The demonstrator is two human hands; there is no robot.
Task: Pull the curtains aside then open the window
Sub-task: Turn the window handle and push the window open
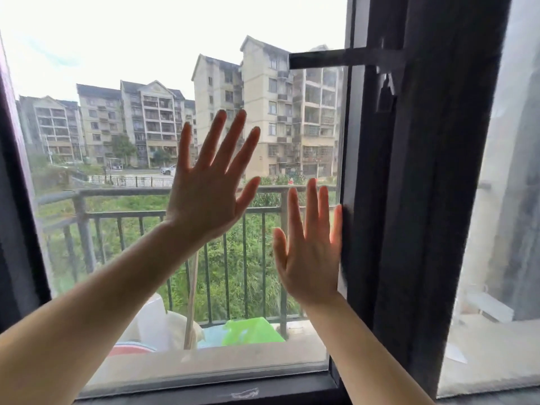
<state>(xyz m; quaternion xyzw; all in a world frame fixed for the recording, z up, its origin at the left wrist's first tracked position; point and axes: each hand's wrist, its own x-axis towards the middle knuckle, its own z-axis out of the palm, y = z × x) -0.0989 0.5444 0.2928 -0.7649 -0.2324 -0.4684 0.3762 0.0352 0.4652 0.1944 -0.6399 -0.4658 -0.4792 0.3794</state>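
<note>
A dark-framed window pane fills the view, and both my palms lie flat against its glass. My left hand is spread wide near the middle of the pane. My right hand sits lower, its little finger touching the dark vertical frame. A dark handle sticks out sideways from that frame high up, above my right hand. No curtain shows over the glass; a dark strip runs along the far left edge.
Beyond the glass a metal balcony railing runs across, with a green bag, white items and a wooden stick on the balcony floor. Apartment blocks stand further off. A second pane lies right of the frame.
</note>
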